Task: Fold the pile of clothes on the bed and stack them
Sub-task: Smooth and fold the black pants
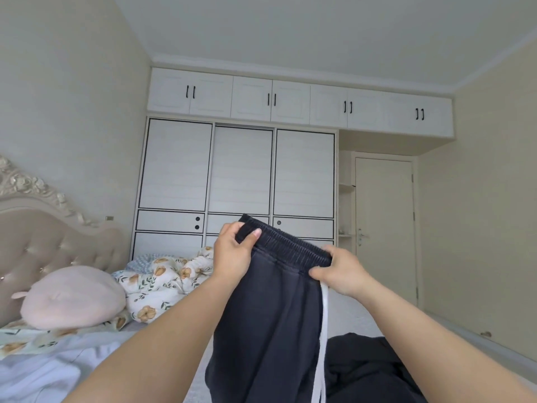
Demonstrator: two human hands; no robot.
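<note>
I hold up a pair of dark navy trousers (pixel 267 321) by the elastic waistband, in front of me above the bed. My left hand (pixel 232 254) pinches the waistband's left end, thumb on the near side. My right hand (pixel 340 271) grips its right end. A white drawstring (pixel 322 330) hangs down from under my right hand. The legs drop out of view at the bottom edge. Another black garment (pixel 366 365) lies crumpled on the bed at lower right.
The bed (pixel 58 373) has a pale sheet, a pink round cushion (pixel 72 298) and a flowered quilt (pixel 162 283) near the padded headboard (pixel 43 237). A white wardrobe (pixel 238 181) fills the far wall, beside a closed door (pixel 383 228).
</note>
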